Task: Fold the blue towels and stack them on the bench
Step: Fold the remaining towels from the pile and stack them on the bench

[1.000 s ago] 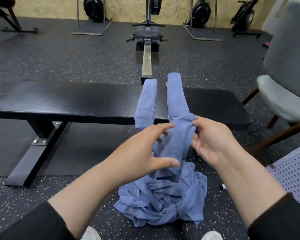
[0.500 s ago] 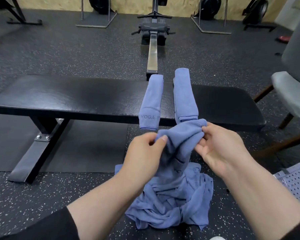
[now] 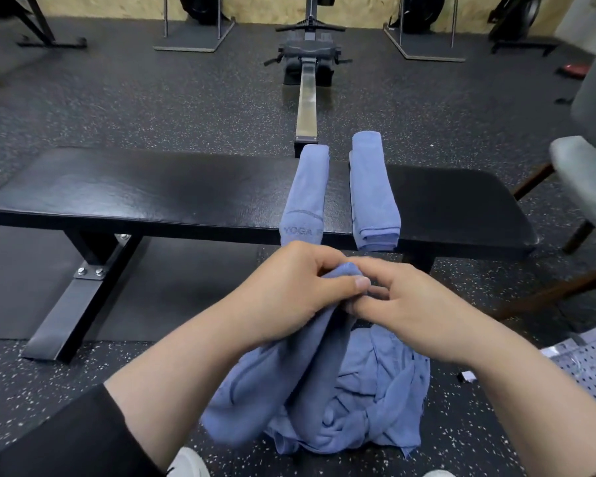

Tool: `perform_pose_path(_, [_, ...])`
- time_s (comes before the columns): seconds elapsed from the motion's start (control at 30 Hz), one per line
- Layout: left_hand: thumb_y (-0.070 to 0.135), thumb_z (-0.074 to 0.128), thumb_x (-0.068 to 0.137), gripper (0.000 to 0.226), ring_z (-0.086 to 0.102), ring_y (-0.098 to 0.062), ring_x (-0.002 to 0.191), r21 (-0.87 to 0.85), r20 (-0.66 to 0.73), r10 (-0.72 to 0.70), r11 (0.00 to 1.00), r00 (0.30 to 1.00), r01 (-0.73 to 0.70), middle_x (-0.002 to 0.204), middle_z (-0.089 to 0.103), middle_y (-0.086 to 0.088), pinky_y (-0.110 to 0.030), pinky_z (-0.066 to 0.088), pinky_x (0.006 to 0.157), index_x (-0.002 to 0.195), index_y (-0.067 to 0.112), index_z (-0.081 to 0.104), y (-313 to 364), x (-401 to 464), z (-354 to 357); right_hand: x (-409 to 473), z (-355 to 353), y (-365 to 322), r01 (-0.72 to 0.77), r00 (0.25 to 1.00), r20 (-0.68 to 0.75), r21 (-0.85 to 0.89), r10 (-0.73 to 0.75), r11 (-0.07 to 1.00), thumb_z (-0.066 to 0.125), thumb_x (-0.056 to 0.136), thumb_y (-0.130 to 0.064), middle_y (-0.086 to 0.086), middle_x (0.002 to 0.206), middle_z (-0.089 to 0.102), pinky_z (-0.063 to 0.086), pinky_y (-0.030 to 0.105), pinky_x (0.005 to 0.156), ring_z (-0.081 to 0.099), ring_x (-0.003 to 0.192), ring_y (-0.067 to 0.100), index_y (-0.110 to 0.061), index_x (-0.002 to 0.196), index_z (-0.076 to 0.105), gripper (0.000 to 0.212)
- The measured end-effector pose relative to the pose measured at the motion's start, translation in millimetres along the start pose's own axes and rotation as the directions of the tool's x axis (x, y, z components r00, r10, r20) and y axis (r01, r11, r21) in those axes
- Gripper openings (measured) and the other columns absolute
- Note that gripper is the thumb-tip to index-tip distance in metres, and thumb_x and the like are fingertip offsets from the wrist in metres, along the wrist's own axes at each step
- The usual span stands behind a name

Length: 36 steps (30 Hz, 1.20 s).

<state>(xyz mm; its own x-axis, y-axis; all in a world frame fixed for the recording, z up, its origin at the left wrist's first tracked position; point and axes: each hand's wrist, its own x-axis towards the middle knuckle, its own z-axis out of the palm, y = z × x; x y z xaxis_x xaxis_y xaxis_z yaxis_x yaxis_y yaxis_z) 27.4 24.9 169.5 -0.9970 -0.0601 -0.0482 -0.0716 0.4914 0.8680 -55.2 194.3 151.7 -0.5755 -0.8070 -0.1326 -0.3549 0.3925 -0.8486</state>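
Hands are meeting in front of the bench's near edge, both working the same bunch of blue cloth. The left hand (image 3: pixel 289 287) is gripping the top of a loose towel (image 3: pixel 283 383), its fingers curled round the gathered fabric and its thumb lying across the front of it. The right hand (image 3: pixel 406 304) is pinching the same gathered top from the other side, its fingertips touching those of the left hand, so the two grips are clamped on the cloth right together. From the hands the loose towel is hanging down toward the speckled floor (image 3: pixel 83 380), its lower part lying over a crumpled pile of blue towels (image 3: pixel 375 407) on the floor just in front of the person's shoes.

On the black bench (image 3: pixel 152 194), two folded towels are lying crosswise side by side, apart from each other, toward the right end. The left folded towel (image 3: pixel 307 191) is overhanging the near edge and is showing the word YOGA at its near end; the right folded towel (image 3: pixel 370 191) is reaching a little past the far edge and ending at the near edge.

Beyond the bench's far edge a rowing machine (image 3: pixel 307 63) is standing on the floor. A grey chair (image 3: pixel 585 173) is sitting off the bench's right end, and a white perforated panel (image 3: pixel 592 366) is lying on the floor at the right.
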Motion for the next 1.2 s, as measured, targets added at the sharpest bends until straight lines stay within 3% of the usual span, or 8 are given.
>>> perform_pose_path(0.07, [0.034,0.075,0.088,0.029,0.034,-0.001,0.049,0.012,-0.032,-0.020,1.000,0.999,0.021,0.050,0.042,0.015,-0.015,0.026,0.047,0.067,0.018,0.064,-1.5,0.5,-3.9,0.1,0.6,-1.7,-0.003,0.998,-0.058,0.027,0.005,1.000,0.067,0.085,-0.032,-0.007,0.087,0.070,0.054,0.043,0.083,0.063,0.083,0.012,-0.024,0.095,0.070,0.014])
perform_pose_path(0.17, [0.039,0.075,0.087,0.034,0.034,-0.006,0.053,0.027,0.001,-0.071,0.997,0.997,0.071,0.055,0.043,0.012,-0.021,0.027,0.050,0.069,0.013,0.062,-7.8,0.7,-18.3,-1.0,-3.8,-2.9,-0.010,0.979,-0.200,0.102,0.030,0.995,0.073,0.086,-0.020,-0.003,0.066,0.049,0.034,0.035,0.063,0.042,0.064,0.012,-0.012,0.076,0.057,0.021])
perform_pose_path(0.47, [0.046,0.074,0.085,0.043,0.042,-0.011,0.059,0.182,-0.043,-0.234,0.954,0.971,0.237,0.060,0.049,0.006,-0.030,0.031,0.061,0.073,0.008,0.059,-29.7,-8.3,-49.2,-4.4,-18.3,-7.1,-0.087,0.884,-0.424,0.264,0.197,0.961,0.071,0.083,-0.029,0.004,0.064,0.035,0.025,0.038,0.063,0.031,0.064,0.019,-0.016,0.064,0.039,0.039])
perform_pose_path(0.67, [0.051,0.065,0.088,0.035,0.049,-0.013,0.066,0.014,-0.172,-0.186,0.981,0.967,0.192,0.073,0.065,-0.010,-0.043,0.048,0.072,0.080,0.017,0.066,-40.8,-11.0,-54.9,-4.5,-20.3,-2.6,-0.104,0.807,-0.535,0.289,0.251,0.952,0.071,0.090,-0.025,0.005,0.067,0.030,0.021,0.037,0.064,0.027,0.066,0.019,-0.002,0.070,0.035,0.047])
perform_pose_path(0.8, [0.045,0.057,0.091,0.032,0.053,-0.016,0.074,-0.088,-0.329,-0.117,0.992,0.937,0.093,0.087,0.067,-0.018,-0.053,0.055,0.089,0.087,0.016,0.068,-39.4,-8.3,-50.5,-3.6,-18.9,-1.1,-0.117,0.831,-0.527,0.149,0.179,0.982,0.072,0.090,-0.027,0.001,0.064,0.032,0.023,0.031,0.055,0.029,0.060,0.014,0.001,0.073,0.036,0.048])
perform_pose_path(1.0, [0.042,0.068,0.089,0.041,0.042,-0.013,0.070,-0.246,-0.528,-0.079,0.967,0.845,-0.063,0.069,0.051,-0.009,-0.036,0.035,0.068,0.079,0.003,0.066,-27.5,-4.2,-40.6,-2.3,-7.6,-3.0,-0.086,0.925,-0.362,0.099,0.117,0.991,0.071,0.093,-0.032,-0.003,0.059,0.037,0.022,0.020,0.047,0.030,0.055,0.011,-0.009,0.071,0.057,0.035])
perform_pose_path(1.07, [0.039,0.069,0.092,0.033,0.048,-0.010,0.069,-0.199,-0.509,-0.033,0.977,0.860,-0.080,0.071,0.061,-0.016,-0.036,0.042,0.065,0.078,0.009,0.071,-20.4,-3.6,-34.4,-0.1,-3.1,-5.6,-0.043,0.937,-0.339,0.135,0.087,0.990,0.070,0.094,-0.027,0.000,0.060,0.050,0.029,0.017,0.051,0.039,0.056,0.007,-0.014,0.074,0.065,0.024])
perform_pose_path(1.2, [0.026,0.071,0.092,0.017,0.060,0.010,0.069,-0.014,-0.388,0.071,0.996,0.919,-0.083,0.074,0.072,0.020,-0.013,0.045,0.067,0.077,0.031,0.078,-6.6,-5.5,-12.9,4.7,4.5,-9.4,0.004,0.944,-0.325,0.185,0.057,0.983,0.071,0.093,-0.017,-0.007,0.075,0.072,0.042,0.013,0.063,0.057,0.068,0.001,-0.022,0.082,0.075,0.012])
